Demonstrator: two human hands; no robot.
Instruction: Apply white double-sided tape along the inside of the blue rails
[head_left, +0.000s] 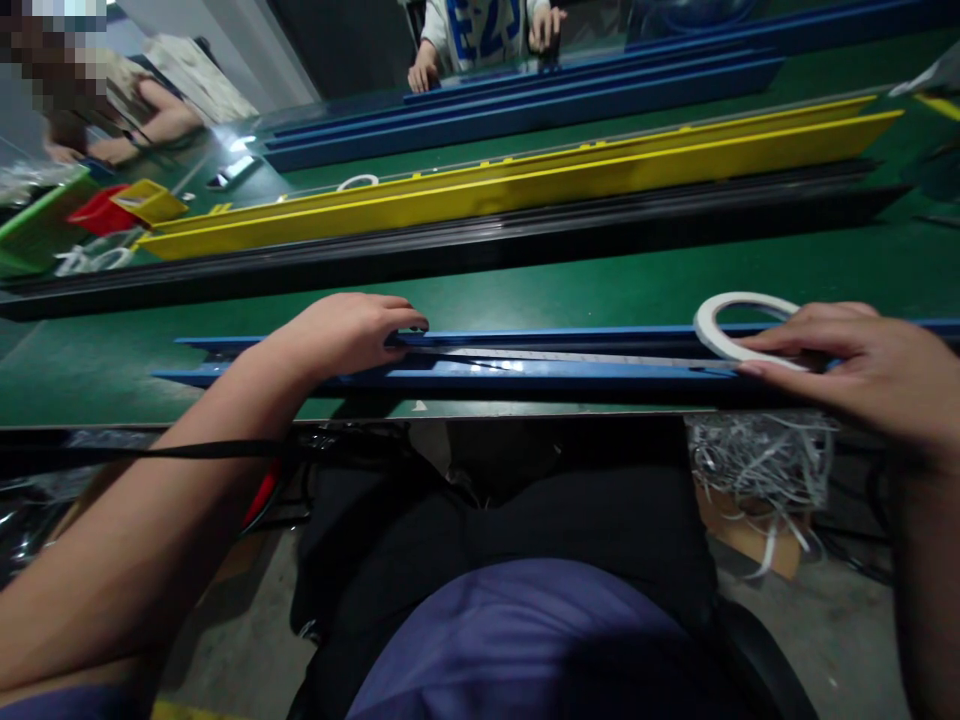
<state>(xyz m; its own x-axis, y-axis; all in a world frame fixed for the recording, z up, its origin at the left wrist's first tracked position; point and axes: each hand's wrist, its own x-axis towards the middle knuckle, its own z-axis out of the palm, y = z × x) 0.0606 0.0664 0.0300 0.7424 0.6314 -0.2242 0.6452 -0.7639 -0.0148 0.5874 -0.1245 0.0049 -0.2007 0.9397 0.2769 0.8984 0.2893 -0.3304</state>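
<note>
Big blue characters (484, 28) span the front of a pale shirt (486, 55) worn at the far side of the green counter (570, 275), the first legible as an "E", the next either a "Z" or a "2" and the last resembling a "J", their tops out of view.

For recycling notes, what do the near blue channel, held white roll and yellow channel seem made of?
Near blue channel: glossy, perhaps painted metal or plastic, given its bright highlights.
White roll: matte, probably paper or plastic tape, from its ring shape.
Yellow channel: satin, plastic or coated metal, from its even colour.
</note>
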